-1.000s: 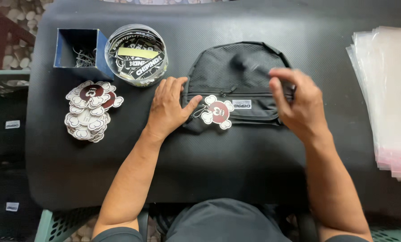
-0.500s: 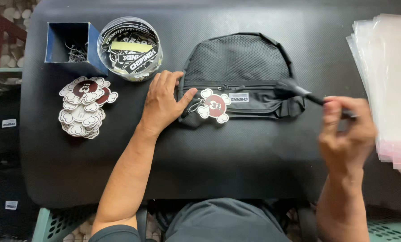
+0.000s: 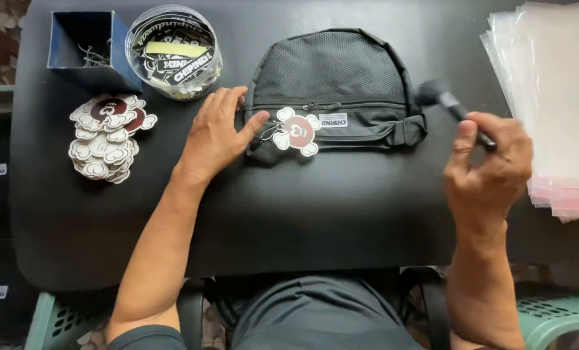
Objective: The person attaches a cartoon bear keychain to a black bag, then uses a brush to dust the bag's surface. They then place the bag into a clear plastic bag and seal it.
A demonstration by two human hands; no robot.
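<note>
Black mesh-topped bag (image 3: 331,91) | flower tag (image 3: 296,131) | left hand (image 3: 217,134) flat | right hand (image 3: 490,172) pinching strap (image 3: 448,104)

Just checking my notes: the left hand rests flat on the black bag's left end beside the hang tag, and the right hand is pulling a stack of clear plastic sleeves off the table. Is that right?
Not quite. The head view shows the right hand gripping the bag's black strap, drawn out to the right; the clear plastic sleeves lie untouched beside it. The left hand does rest on the black bag beside the hang tag.

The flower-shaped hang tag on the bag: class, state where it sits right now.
In the head view, the hang tag lies on the black bag's lower front, centre table, just right of the left hand's thumb.
</note>
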